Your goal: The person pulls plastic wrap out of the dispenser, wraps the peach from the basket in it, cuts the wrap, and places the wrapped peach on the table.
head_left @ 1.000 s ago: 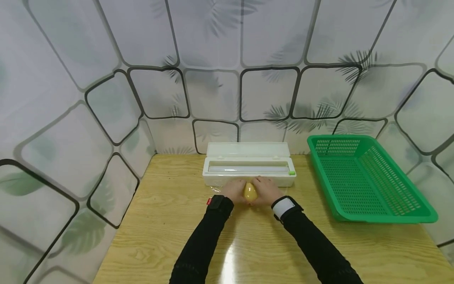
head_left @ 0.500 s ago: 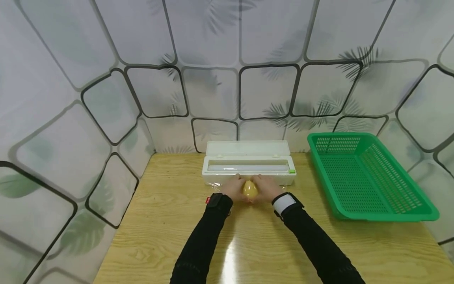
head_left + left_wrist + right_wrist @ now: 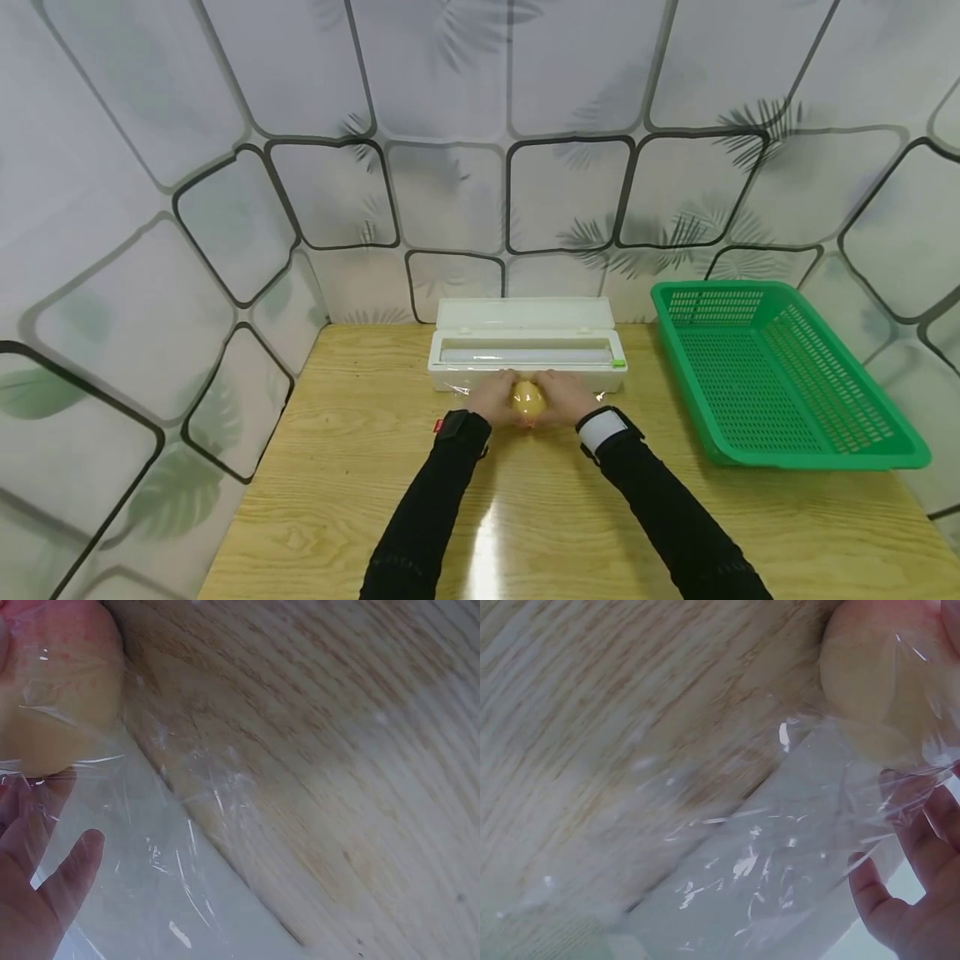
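Fruit (image 3: 528,400) upright between both hands.

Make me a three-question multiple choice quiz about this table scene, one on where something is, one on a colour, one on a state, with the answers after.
1. Where is the green basket?
A. right of the white wrap dispenser
B. left of the dispenser
C. on top of the dispenser

2. What colour is the small fruit between the hands?
A. blue
B. yellow
C. black

3. How is the dispenser's lid?
A. open, tilted back toward the wall
B. shut flat
C. lying in the basket

Answers:
1. A: the head view shows the basket at the table's right side, with the white wrap dispenser at centre.
2. B: the small fruit is yellow, cupped by the left hand and right hand with clear cling film around it.
3. A: the lid stands raised behind the roll slot.
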The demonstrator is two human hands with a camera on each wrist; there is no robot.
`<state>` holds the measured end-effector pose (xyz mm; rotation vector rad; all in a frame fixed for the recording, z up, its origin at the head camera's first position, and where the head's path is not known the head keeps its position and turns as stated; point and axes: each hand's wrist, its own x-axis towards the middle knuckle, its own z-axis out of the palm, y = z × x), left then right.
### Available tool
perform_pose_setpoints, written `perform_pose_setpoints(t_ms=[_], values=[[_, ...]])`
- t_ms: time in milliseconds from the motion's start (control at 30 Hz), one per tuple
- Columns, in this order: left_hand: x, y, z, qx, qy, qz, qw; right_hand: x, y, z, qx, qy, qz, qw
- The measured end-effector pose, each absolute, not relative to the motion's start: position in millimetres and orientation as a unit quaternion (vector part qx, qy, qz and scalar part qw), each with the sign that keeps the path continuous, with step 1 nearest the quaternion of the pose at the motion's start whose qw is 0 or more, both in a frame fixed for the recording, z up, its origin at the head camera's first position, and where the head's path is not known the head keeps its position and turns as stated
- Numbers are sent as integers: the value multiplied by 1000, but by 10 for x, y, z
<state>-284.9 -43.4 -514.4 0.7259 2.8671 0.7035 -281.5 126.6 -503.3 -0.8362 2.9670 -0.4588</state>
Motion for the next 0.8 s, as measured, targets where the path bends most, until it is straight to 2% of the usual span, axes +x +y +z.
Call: perform_pose_setpoints(t_ms=[300,800], values=[[-2770,-457,-5203,243,953,178,-9,-2708,1272,-4980,-267,959,-90,-2],[-2603,-604,-5150,187,975,119,-15,-2654,1463,-5193,-240,964,-115,-26]])
